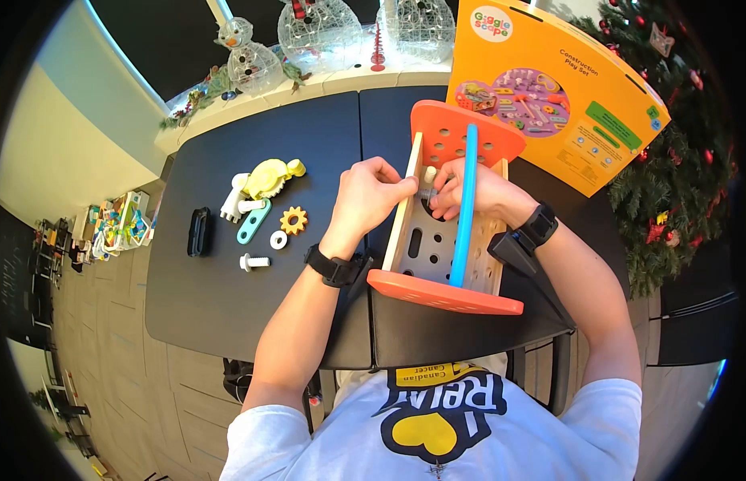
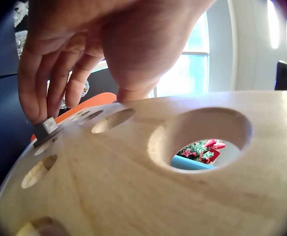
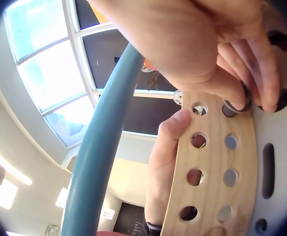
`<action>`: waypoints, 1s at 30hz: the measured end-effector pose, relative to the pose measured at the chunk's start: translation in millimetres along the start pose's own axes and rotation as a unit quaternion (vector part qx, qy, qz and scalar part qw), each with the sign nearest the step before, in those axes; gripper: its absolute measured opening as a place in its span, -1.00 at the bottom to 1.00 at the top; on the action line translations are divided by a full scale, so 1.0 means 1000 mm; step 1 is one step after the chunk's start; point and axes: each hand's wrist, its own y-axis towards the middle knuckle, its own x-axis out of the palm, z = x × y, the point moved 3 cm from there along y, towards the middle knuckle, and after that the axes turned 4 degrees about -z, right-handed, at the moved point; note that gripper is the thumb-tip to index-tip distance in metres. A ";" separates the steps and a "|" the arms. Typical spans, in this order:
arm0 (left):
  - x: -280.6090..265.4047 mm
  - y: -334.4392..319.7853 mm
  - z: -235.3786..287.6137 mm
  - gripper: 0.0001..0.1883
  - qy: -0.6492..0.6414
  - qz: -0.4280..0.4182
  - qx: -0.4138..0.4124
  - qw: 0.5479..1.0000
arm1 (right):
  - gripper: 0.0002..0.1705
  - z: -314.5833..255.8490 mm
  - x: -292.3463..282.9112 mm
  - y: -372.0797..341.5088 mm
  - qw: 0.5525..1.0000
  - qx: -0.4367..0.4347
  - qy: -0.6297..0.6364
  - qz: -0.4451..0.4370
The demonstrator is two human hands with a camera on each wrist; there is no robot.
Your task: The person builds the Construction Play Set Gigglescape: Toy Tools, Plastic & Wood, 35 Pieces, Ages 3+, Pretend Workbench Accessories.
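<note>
A toy toolbox has wooden side panels (image 1: pixel 402 232) with holes, orange-red end panels (image 1: pixel 445 293), a grey perforated floor (image 1: pixel 437 255) and a blue handle bar (image 1: pixel 464 216). A grey bolt (image 3: pixel 228 110) pokes through a hole in the left side panel; its square head (image 2: pixel 47 129) is on the outside. My left hand (image 1: pixel 366 200) hooks its thumb over the panel's top edge, its fingertips pressing the bolt head. Reaching inside beneath the handle, my right hand (image 1: pixel 477 191) pinches a dark grey nut (image 3: pixel 245 99) at the bolt's threaded end. Its fingers partly hide the nut.
Left on the black table (image 1: pixel 309 305) lie a yellow toy saw (image 1: pixel 269 178), a teal link (image 1: pixel 254 223), a yellow gear (image 1: pixel 294 220), a white ring (image 1: pixel 278 240), a pale bolt (image 1: pixel 255 262) and a black case (image 1: pixel 199 232). An orange box (image 1: pixel 541 104) stands behind the toolbox.
</note>
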 end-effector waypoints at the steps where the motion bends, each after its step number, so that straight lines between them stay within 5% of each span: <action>1: 0.000 -0.001 0.001 -0.62 -0.001 -0.001 -0.001 1.000 | -0.71 0.001 0.000 0.000 1.000 -0.001 0.007 -0.003; 11: 0.001 -0.001 0.001 -0.59 -0.001 0.013 -0.004 1.000 | -0.57 0.002 -0.001 0.006 0.998 0.040 -0.040 -0.026; 14: 0.001 -0.002 0.002 -0.59 -0.001 0.016 -0.005 1.000 | -0.62 -0.009 0.002 -0.002 0.997 0.039 -0.030 0.059; 20: 0.002 0.000 0.000 -0.61 -0.004 0.006 -0.010 1.000 | -0.59 -0.001 -0.003 0.005 0.991 -0.009 -0.130 -0.022; 30: 0.002 -0.001 0.001 -0.61 -0.003 0.006 -0.004 1.000 | -0.43 0.007 0.002 0.011 0.998 0.031 -0.045 -0.033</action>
